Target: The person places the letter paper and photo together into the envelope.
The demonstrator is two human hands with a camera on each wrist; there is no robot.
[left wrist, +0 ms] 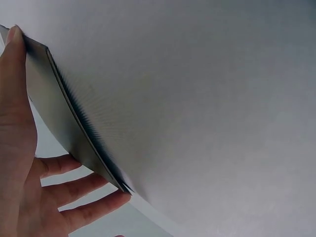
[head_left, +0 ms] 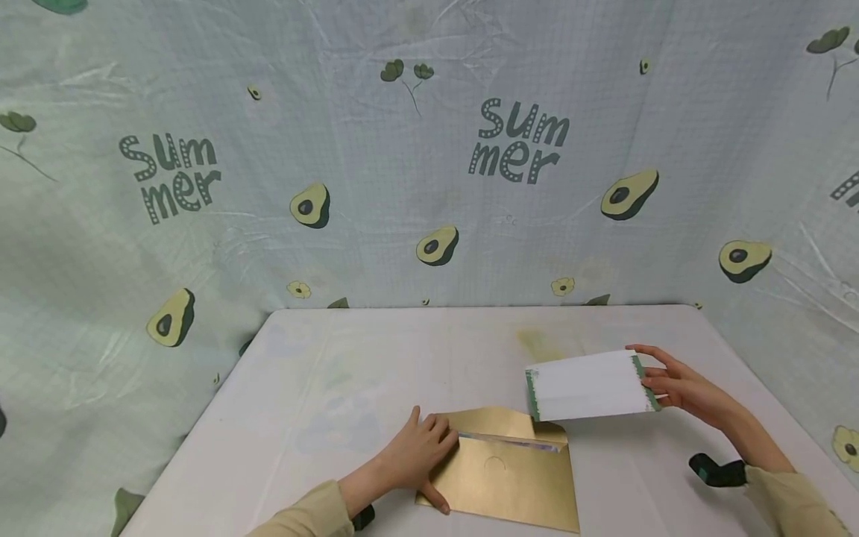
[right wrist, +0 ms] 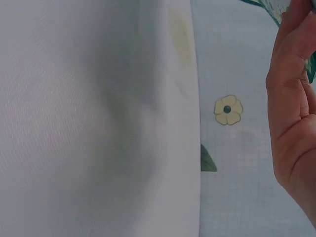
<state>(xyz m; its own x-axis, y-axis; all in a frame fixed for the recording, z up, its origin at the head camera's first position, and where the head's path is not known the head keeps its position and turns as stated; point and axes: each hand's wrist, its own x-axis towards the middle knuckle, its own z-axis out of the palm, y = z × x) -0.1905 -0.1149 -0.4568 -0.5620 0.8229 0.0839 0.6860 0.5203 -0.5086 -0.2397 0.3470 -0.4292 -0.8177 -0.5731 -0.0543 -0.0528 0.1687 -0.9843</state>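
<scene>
Envelope [head_left: 510, 485] under spread left hand [head_left: 419, 453] (right hand [head_left: 687, 389] pinches card [head_left: 587, 388]).

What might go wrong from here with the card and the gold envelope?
The card, held only at one end by the right hand, might slip.
Its free corner overlaps the flap in the head view and might snag.
A purplish strip shows in the gold envelope; the card could jam against it if inserted.
</scene>
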